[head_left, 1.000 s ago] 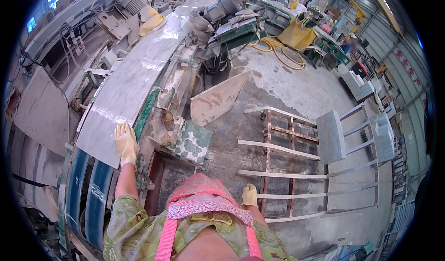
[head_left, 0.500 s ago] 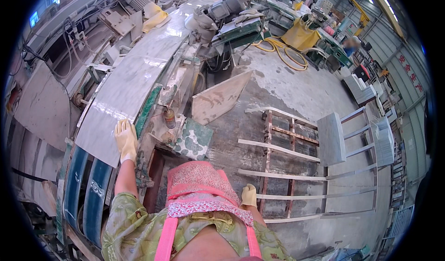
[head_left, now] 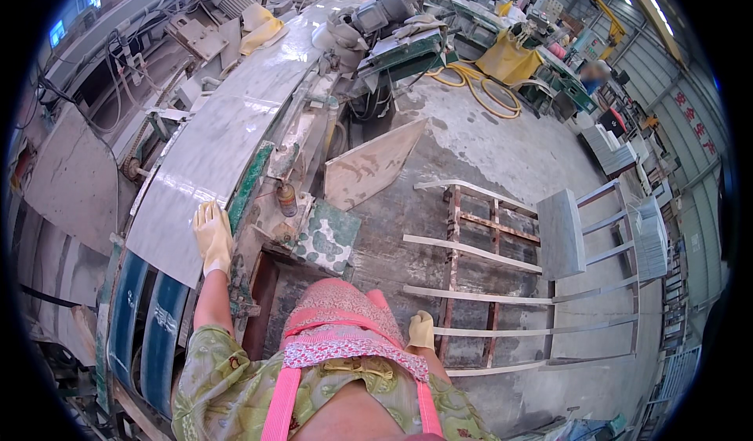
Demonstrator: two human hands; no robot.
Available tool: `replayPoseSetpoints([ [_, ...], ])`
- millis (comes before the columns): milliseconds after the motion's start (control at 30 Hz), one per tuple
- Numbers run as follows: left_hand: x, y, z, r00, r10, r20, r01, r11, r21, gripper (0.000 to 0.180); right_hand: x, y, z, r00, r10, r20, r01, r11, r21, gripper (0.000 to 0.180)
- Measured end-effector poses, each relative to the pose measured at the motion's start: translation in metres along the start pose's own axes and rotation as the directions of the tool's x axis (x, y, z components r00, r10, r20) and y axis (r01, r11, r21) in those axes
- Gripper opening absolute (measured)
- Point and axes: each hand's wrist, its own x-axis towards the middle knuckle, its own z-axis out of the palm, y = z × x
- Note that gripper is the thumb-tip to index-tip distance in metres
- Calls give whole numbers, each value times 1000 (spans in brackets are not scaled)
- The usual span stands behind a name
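My left hand (head_left: 212, 237), in a pale yellow glove, lies on the near right edge of a long polished whitish-grey stone slab (head_left: 212, 147). Its fingers are stretched out flat on the surface. Beneath the slab's near end run the blue belts (head_left: 161, 323) of a conveyor. My right hand (head_left: 421, 330), gloved alike, hangs low at my right side with its fingers curled. It is beside the end of a pale bar of a metal rack (head_left: 494, 333). Whatever it may hold is hidden.
A brown bottle (head_left: 286, 199) stands on the machine's side ledge. A loose stone panel (head_left: 372, 166) leans against the machine. Stacked slabs (head_left: 562, 235) stand on the rack. Farther off are a yellow hose (head_left: 498, 100) and a person (head_left: 594, 75).
The slab has slid slightly toward me over the blue belts. My left hand stays flat near its edge; my right hand has hardly moved.
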Motion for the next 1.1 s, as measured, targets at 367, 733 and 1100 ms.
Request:
replayPoseSetpoints([
  [367,2,5,-12,998,-29,63,31,999,-29,41,8,19,8,999,-40,-23,40,999,10,33],
  [733,2,4,-5,1000,-8,30,9,999,-33,40,5,19,11,999,-4,-54,10,993,119,38],
  [1100,1,3,-8,999,0,34,1,999,-33,39,10,30,13,998,-29,-61,32,998,52,39],
])
